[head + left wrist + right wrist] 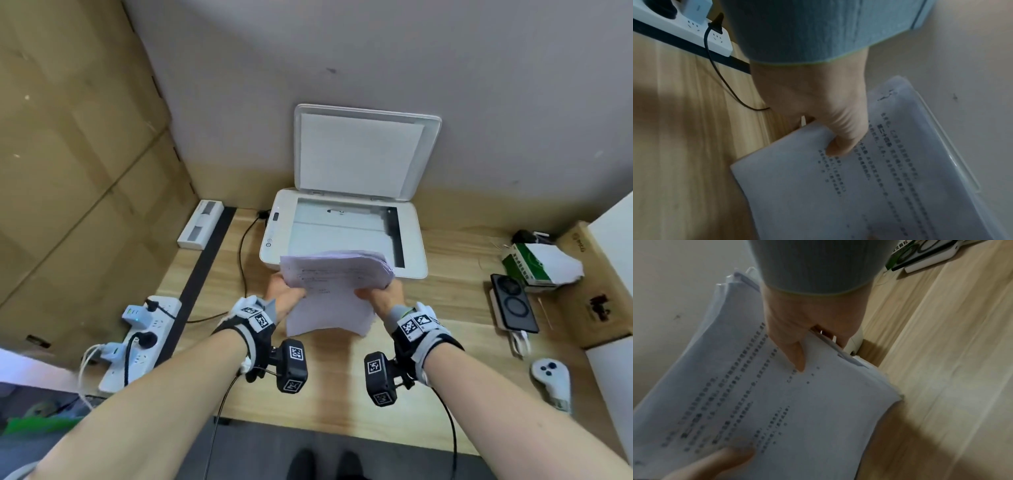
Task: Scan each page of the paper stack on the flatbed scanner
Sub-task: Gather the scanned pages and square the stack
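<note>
The printed paper stack [329,291] is held above the wooden desk [445,308], between both hands, its far edge overlapping the near edge of the flatbed scanner [342,233], whose lid [363,154] stands raised beyond the hands. The left hand [284,291] pinches the stack's left edge, thumb on top; the right hand [383,293] pinches its right edge likewise. A power strip [137,342] lies left of the left hand, a white controller [551,380] right of the right hand

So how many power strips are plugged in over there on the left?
2. One power strip lies nearer the wall with a black plug in it; the other power strip lies closer to the desk's front edge, holding a black plug and white adapters. Others may be out of view.
</note>
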{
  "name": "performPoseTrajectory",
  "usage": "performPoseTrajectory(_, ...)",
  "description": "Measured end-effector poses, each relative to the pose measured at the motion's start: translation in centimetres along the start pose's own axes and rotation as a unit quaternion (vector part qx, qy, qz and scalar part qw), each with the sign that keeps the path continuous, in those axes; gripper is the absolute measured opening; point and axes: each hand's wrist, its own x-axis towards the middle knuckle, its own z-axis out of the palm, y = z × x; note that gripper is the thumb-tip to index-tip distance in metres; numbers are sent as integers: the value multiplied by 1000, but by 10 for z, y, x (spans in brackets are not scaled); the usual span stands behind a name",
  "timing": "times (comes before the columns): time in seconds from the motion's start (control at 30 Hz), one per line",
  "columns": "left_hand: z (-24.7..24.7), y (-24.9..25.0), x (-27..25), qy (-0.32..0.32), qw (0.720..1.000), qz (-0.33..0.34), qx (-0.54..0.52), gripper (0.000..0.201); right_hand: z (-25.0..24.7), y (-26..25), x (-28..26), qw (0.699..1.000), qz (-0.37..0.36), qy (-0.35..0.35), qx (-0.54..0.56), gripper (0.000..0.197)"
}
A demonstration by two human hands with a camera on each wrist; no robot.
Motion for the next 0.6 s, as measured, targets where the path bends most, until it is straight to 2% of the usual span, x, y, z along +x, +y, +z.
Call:
performPoseTrajectory(0.1,-1,10,6,8,1000,0,24,16,-2,-10,-2,1000,9,0,28,30)
performPoseTrajectory(0.2,-4,30,16,21,999,24,37,24,-10,-32,3,999,-19,8,26,37)
performPoseTrajectory(0.33,-9,47,25,30,998,54,28,22,-20,-52,8,998,-46,4,40,29)
performPoseTrajectory(0.4,-10,46,26,26,998,47,22,27,-22,-52,8,998,-58,-10,36,24)
performPoseTrajectory(0.6,-7,37,25,3,999,46,23,23,-14,-42,13,996,-78,-24,31,38)
